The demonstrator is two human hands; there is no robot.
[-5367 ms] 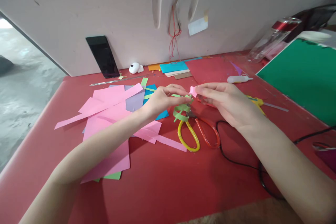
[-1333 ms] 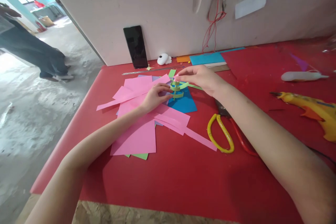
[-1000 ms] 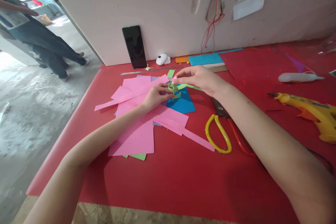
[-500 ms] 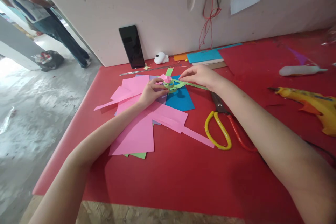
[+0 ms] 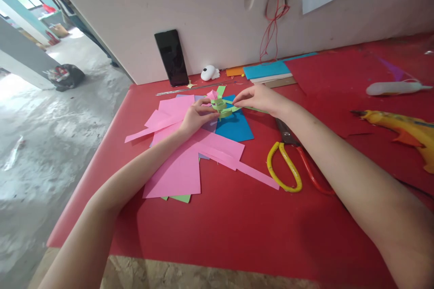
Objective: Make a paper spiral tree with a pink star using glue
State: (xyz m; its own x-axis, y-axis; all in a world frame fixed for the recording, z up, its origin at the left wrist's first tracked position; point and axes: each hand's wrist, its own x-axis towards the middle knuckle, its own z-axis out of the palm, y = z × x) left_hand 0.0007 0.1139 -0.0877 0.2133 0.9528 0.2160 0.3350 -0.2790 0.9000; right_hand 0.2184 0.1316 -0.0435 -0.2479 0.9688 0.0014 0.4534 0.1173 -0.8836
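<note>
My left hand (image 5: 195, 116) pinches a small paper piece made of curled green strips (image 5: 220, 107) with a folded pink bit (image 5: 213, 95) on top. It is held just above a blue sheet (image 5: 237, 127). My right hand (image 5: 259, 98) pinches the end of a green strip that runs off the same piece to the right. Both hands hover over a spread of pink paper sheets (image 5: 176, 167) on the red table (image 5: 237, 230).
Scissors with a yellow and a red handle (image 5: 291, 167) lie right of the papers. A yellow glue gun (image 5: 403, 131) and a white tube (image 5: 393, 88) sit at the right. A black phone (image 5: 171, 58) leans on the wall, with stacked coloured card (image 5: 267, 71) nearby.
The hands carried the green and pink piece from over the scissors to above the blue sheet. The pink bit now sits on top of the green coil. A person at the far left has walked off.
</note>
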